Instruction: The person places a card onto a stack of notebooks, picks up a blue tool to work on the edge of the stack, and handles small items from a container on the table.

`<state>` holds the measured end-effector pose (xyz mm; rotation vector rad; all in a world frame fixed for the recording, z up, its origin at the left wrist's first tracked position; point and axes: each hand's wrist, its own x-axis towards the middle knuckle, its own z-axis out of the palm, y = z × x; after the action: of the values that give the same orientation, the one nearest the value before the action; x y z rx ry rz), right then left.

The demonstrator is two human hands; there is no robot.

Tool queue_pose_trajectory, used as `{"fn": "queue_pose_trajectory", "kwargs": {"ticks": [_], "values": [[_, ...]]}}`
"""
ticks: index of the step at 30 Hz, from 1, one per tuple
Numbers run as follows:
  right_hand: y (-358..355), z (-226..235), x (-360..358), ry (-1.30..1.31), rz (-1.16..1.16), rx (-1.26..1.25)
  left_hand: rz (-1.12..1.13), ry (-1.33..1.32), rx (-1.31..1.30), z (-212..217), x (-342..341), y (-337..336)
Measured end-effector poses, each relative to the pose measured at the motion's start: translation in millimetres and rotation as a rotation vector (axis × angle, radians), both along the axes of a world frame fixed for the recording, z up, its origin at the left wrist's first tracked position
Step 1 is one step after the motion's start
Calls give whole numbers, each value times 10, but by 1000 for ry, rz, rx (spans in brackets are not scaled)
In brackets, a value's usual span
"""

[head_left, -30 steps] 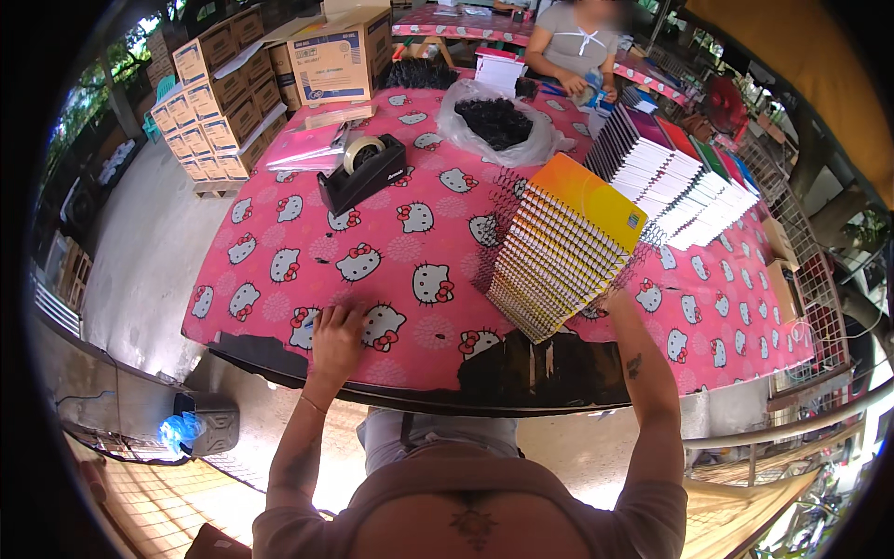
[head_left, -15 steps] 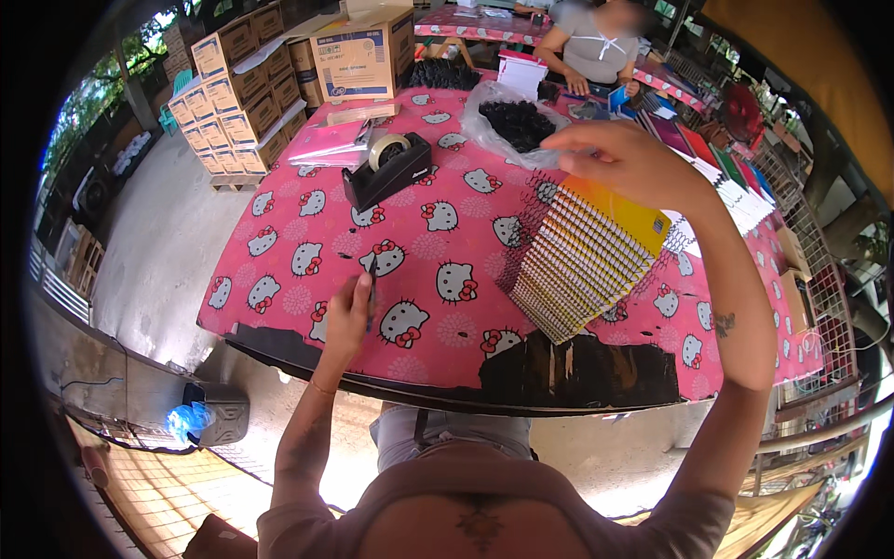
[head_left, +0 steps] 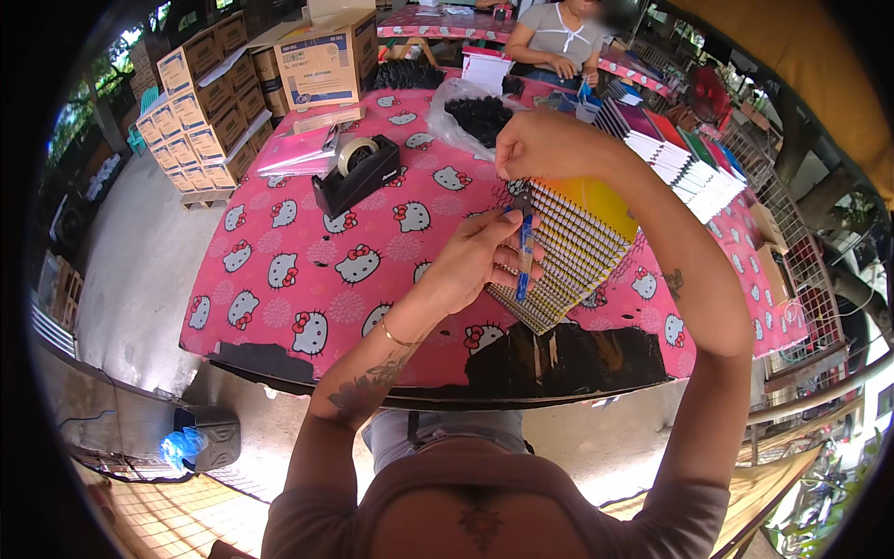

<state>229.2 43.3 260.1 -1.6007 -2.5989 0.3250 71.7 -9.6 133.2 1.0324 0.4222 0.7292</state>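
Note:
A fanned stack of spiral-bound notebooks [head_left: 570,256] with yellow covers lies on the table at centre right, coil edges turned toward me. My left hand [head_left: 480,256] is closed on blue-handled pliers [head_left: 523,261], their dark head pointing up and away, over the left side of the stack. Just beyond, at the stack's far left corner, my right hand [head_left: 549,144] bends down with its fingertips pinched together by the coil ends. Whatever sits between those fingertips is too small to make out. A clear plastic bag [head_left: 447,119] of black coils lies behind my right hand.
A black tape dispenser [head_left: 358,175] and pink packs [head_left: 303,149] stand left on the pink patterned table [head_left: 279,312]. Stacked cartons [head_left: 200,112] rise at far left, a large carton [head_left: 321,63] at the back. More notebooks [head_left: 675,154] lie far right, near another person [head_left: 559,42].
My left hand has carried the pliers right and away from me to the notebooks. My right hand has moved slightly left and down, its fingers drawing together. The view has shifted slightly.

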Motion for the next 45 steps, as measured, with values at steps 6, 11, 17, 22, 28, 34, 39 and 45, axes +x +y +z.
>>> {"fn": "queue_pose_trajectory", "kwargs": {"ticks": [6,11,17,22,28,34,39,45], "values": [[-4,-20,37,33,65,-6,20,7,73,-79,68,16],[-76,-10,60,134,23,-5,27,35,53,-122,16,-120],[-35,-30,-25,-4,165,63,14,19,59,-119,22,-36],[-65,1,-75,-65,99,26,26,21,45,-113,46,-19],[-48,-75,-27,4,115,111,30,63,73,-164,26,-127],[-39,-264,-87,-107,102,285,47,47,21,-194,21,-75],[-47,-170,-74,-257,76,49,44,51,15,-178,40,-54],[-68,-165,-100,-209,7,93,19,103,84,-216,7,-115]]}}
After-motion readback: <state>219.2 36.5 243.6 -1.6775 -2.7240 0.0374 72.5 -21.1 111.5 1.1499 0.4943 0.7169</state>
